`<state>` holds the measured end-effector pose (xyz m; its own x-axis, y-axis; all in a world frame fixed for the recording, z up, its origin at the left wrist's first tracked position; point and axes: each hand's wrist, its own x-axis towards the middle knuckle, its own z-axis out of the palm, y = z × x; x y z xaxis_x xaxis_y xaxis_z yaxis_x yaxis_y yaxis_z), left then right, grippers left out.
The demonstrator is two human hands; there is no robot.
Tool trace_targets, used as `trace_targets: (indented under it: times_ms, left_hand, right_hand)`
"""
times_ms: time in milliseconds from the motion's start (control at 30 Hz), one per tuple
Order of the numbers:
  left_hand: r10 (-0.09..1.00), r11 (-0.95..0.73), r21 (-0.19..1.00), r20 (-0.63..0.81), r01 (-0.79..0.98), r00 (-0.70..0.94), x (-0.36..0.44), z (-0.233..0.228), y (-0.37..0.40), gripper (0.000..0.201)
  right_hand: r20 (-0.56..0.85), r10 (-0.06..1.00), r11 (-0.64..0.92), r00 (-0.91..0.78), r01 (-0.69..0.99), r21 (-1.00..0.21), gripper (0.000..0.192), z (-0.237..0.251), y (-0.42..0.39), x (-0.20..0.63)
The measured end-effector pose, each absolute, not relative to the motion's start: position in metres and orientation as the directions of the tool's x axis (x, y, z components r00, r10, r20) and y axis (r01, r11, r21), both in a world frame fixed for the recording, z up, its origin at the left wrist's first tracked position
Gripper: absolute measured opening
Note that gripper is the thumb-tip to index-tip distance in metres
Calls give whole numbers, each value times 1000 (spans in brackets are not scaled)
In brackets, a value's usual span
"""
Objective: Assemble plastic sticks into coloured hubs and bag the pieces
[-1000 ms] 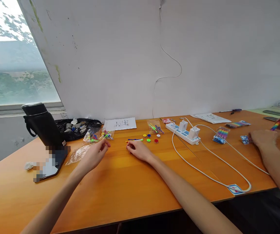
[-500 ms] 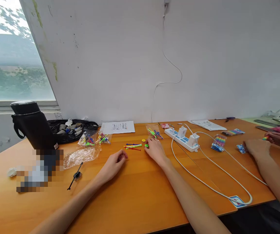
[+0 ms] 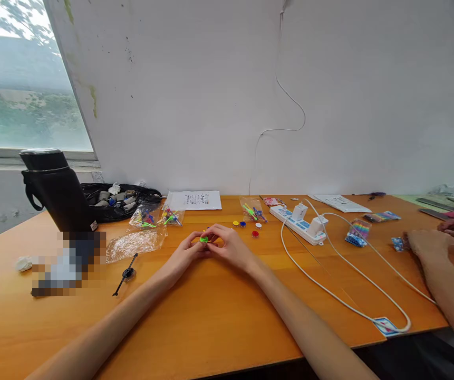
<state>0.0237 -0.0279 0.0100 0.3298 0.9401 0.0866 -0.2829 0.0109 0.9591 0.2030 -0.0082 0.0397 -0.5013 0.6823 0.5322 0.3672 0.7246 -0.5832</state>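
Over the middle of the table, my left hand [image 3: 187,252] and my right hand [image 3: 229,247] meet, fingers closed at a small green plastic disc [image 3: 203,239]. The fingers cover part of the disc. Right of my right hand lie a red disc [image 3: 255,234], a white disc [image 3: 258,226], a blue disc [image 3: 242,224] and a yellow disc [image 3: 235,223]. My hands mostly hide the coloured plastic sticks behind them. Left of my left forearm lies a black spinner [image 3: 127,273], an arrow-ended bar on a round base.
Bags of coloured parts [image 3: 252,209] and an empty clear bag [image 3: 135,245] lie farther back. A black bottle [image 3: 55,190] stands left. On the right are a power strip [image 3: 298,224], looping white cables and a co-worker's hands [image 3: 424,245] near small packets.
My right hand has moved left with the green disc and now meets my left hand. The loose discs have come into view. The whole view has shifted slightly.
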Motion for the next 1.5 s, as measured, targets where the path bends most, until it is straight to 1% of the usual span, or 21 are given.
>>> trace_targets:
  times_ms: [100,167,233,333,400,533,733,933,1067,1167,1233,1333,1400,1500]
  left_hand:
    - [940,12,970,72,-244,335,19,8,-24,40]
    - [947,16,974,58,-227,317,16,7,-22,42]
    - [949,21,972,55,-234,312,15,6,-20,45]
    - [951,11,973,61,-231,303,16,5,-18,46]
    - [953,6,974,63,-225,297,16,5,-17,46]
    - [950,-1,975,70,-224,304,16,4,-16,46]
    - [949,-10,976,78,-217,306,16,4,-16,45]
    - [955,12,978,50,-208,292,17,12,-21,45]
    - [951,11,977,55,-212,304,15,13,-22,42]
    - [947,4,975,67,-222,314,15,12,-21,43]
    - [947,4,977,65,-213,316,14,13,-20,45]
    - [948,-11,985,66,-174,313,13,15,-20,50]
    - [944,-34,987,84,-160,318,12,16,-20,51]
    - [945,-64,986,110,-155,307,10,17,-20,52]
  right_hand:
    - [524,646,749,-555,327,-577,20,38,-12,199]
    - [535,655,749,-534,361,-556,23,36,-7,204]
    - [544,706,707,-452,485,-515,24,33,3,216]
    - [538,793,550,-285,714,-433,22,26,18,237]
    - [527,818,474,-231,790,-389,20,22,24,248]
    - [476,843,439,-249,831,-341,15,16,27,255]
    - [433,872,397,-229,847,-352,14,13,30,251]
    - [409,885,404,-223,805,-435,15,9,36,254]
    - [418,884,408,-209,782,-471,15,9,36,255]
    - [433,886,401,-165,740,-539,13,13,34,253]
    - [421,896,399,-142,673,-622,14,16,33,250]
    - [348,925,376,-154,511,-773,18,20,30,243]
    - [302,927,367,-221,382,-848,23,21,29,237]
    - [267,897,356,-353,216,-909,29,24,24,228]
